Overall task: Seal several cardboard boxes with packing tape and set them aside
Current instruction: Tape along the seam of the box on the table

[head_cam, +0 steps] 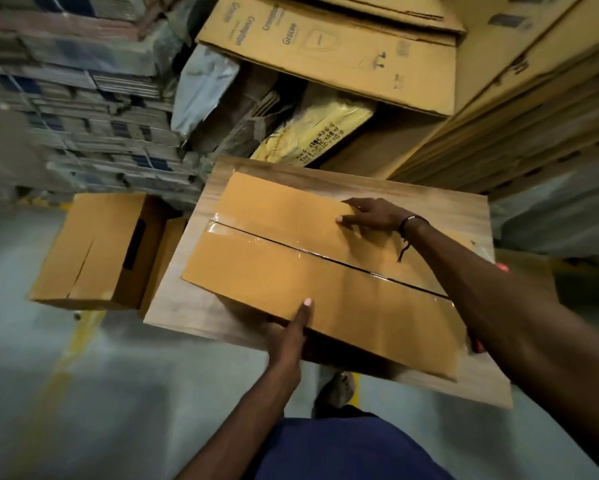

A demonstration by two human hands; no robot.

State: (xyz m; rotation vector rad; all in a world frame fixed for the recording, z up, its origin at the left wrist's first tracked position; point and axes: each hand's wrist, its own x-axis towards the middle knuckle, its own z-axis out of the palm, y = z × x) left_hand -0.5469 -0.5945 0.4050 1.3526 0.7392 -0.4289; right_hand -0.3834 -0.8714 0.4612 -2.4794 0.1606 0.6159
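Both hands are on the taped box (291, 268) atop the worktop (464, 209). My left hand (287, 337) grips its near edge. My right hand (374, 214) presses flat, fingers straight.

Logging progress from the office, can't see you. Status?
Left hand grips the box near edge, right hand flat on top. Seam tape on. Nothing blocking.

Brown cardboard box (291, 268) lies flat on a wooden table (173, 306), clear tape (229, 230) along its seam
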